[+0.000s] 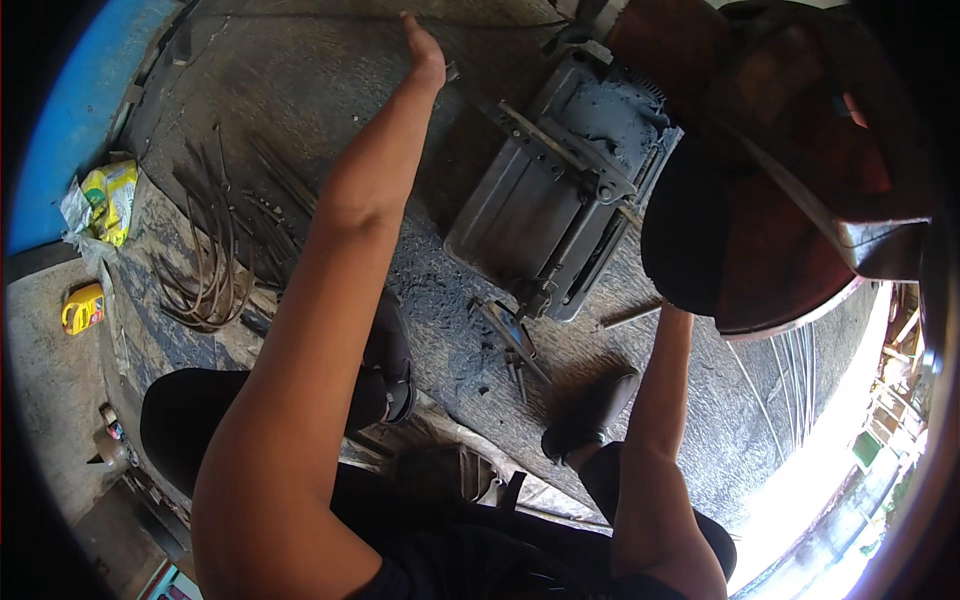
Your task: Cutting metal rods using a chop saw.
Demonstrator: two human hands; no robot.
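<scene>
My left arm reaches far forward, and my left hand [426,58] shows edge-on with a finger stretched out; its other fingers are hidden. A small grey metal end [452,71] shows beside its wrist. To its right lies a grey metal machine base [515,205] with a clamp [610,190]. Above the base's right side looms a large dark-red and black rounded guard [790,215], close to me. My right forearm [665,400] runs up behind this guard, which covers my right hand; what it touches cannot be seen.
Bent rods [215,275] lie on the worn board [420,235] left of my arm. A hand tool with blue on it [510,330] lies between my shoes. Thin rods [795,375] lie at right. Yellow packet [110,200] and yellow container [83,308] sit at left.
</scene>
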